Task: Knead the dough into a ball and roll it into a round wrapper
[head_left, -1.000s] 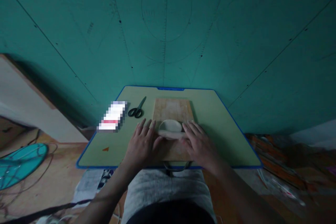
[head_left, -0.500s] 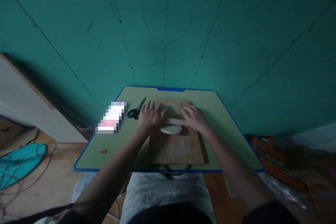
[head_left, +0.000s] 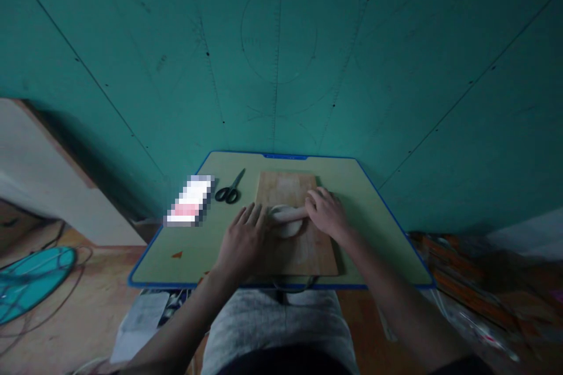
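Note:
A light wooden rolling pin (head_left: 288, 215) lies across a round of pale dough (head_left: 290, 231) on a wooden cutting board (head_left: 303, 258). At the pin's left end my left hand (head_left: 244, 240) rests palm down, with its fingers stretched out flat; its thumb is hidden. The fingers of my right hand (head_left: 328, 211) curl over the pin's right end. Dough shows on both the far and near sides of the pin.
Scissors with black handles (head_left: 227, 194) lie left of the board. A blurred-out phone-like rectangle (head_left: 190, 202) sits at the left of the blue-edged table (head_left: 382, 246), near a small orange scrap (head_left: 177, 255). A green wall (head_left: 281, 58) stands behind.
My left hand has drawn back toward me, bringing the pin's left end nearer and slanting the pin. My right hand stays near the board's right edge. More dough shows beyond the pin.

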The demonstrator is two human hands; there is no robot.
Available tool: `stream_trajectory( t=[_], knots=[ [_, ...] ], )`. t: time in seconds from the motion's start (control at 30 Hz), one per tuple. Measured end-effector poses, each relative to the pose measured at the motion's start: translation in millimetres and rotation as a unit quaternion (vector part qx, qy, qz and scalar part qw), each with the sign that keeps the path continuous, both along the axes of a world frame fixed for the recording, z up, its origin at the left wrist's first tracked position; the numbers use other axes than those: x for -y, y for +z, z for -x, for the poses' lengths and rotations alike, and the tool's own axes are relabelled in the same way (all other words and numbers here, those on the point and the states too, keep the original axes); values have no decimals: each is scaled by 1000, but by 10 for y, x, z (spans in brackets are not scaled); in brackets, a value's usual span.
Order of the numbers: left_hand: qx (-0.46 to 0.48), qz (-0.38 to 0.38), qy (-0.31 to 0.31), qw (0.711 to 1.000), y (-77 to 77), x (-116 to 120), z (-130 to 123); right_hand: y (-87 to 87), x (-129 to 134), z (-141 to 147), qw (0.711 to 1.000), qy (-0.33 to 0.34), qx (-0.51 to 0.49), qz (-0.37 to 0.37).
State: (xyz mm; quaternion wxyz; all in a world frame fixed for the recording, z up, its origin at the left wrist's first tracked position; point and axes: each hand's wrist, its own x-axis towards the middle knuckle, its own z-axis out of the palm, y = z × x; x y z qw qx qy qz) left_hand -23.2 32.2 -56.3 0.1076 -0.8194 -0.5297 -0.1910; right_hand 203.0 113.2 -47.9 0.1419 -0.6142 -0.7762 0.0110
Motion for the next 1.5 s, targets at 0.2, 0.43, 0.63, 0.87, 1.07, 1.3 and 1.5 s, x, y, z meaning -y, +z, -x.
stream_trajectory(
  t=[0.2, 0.43, 0.63, 0.87, 1.07, 1.3, 1.5],
  knots=[
    [4, -14, -62, 998, -67, 605, -226, 39, -24, 93, 999, 41, -8, -11],
    [5, -2, -51, 999, -259, 734, -310, 61, -237, 424, 986, 161, -5, -31],
    [42, -1, -2, 999, -308, 771, -257, 121, -406, 895, 973, 230, 5, 15],
    [102, 22, 13, 994, -244, 784, -184, 108, -490, 1153, 976, 209, 14, 63],
    [120, 68, 5, 990, -164, 688, -105, 117, -483, 1249, 981, 170, -24, 88],
    [208, 147, 12, 967, -43, 400, 14, -23, -212, 657, 970, 175, -167, 18],
    [303, 71, 67, 948, -66, 354, 306, -77, 213, 103, 942, 283, -153, 95]
  ],
)
